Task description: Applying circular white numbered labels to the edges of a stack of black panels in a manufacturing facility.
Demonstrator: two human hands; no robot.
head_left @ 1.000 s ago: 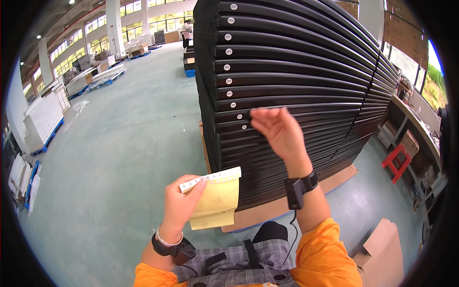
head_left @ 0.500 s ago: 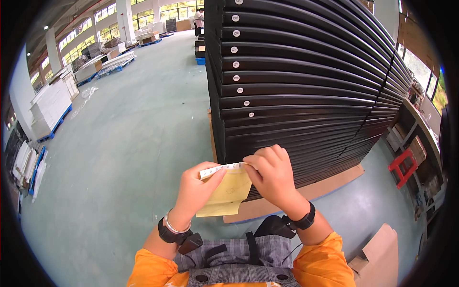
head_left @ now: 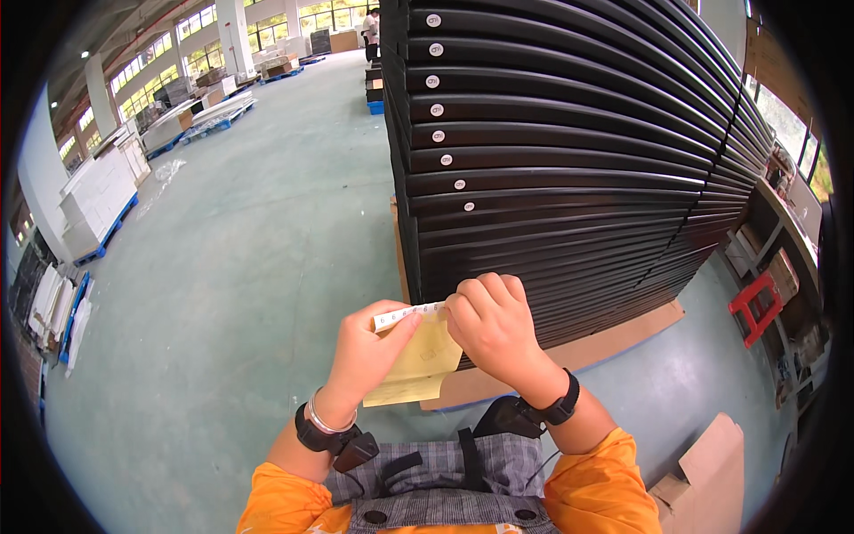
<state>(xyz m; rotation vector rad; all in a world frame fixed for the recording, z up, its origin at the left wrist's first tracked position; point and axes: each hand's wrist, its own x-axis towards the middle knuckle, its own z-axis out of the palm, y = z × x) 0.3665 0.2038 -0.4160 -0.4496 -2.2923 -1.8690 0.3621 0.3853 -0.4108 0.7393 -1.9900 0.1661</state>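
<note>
Between my two hands is a sticker sheet [head_left: 411, 363], with a yellowish backing hanging down and a white strip of round printed stickers curled along its top. My left hand [head_left: 366, 349] pinches the strip near its left end, thumb on top. At the right end, the closed fingers of my right hand [head_left: 494, 319] press against the strip; whether a loose sticker is between them is hidden. Just beyond my hands rises a tall stack of black panels [head_left: 551, 165]. Small round white stickers [head_left: 438, 136] run down the near corner of its upper panels, one per panel.
Brown cardboard [head_left: 569, 363] lies under the stack. A red stool [head_left: 754, 309] stands by a workbench at the right, and a cardboard sheet [head_left: 712, 472] lies at lower right. Loaded blue pallets [head_left: 108, 233] line the left side. A person [head_left: 371, 28] stands far back.
My right hand has moved slightly left along the strip, its fingers now covering more of the right end. My left hand keeps its grip. The view has shifted a little over the stack.
</note>
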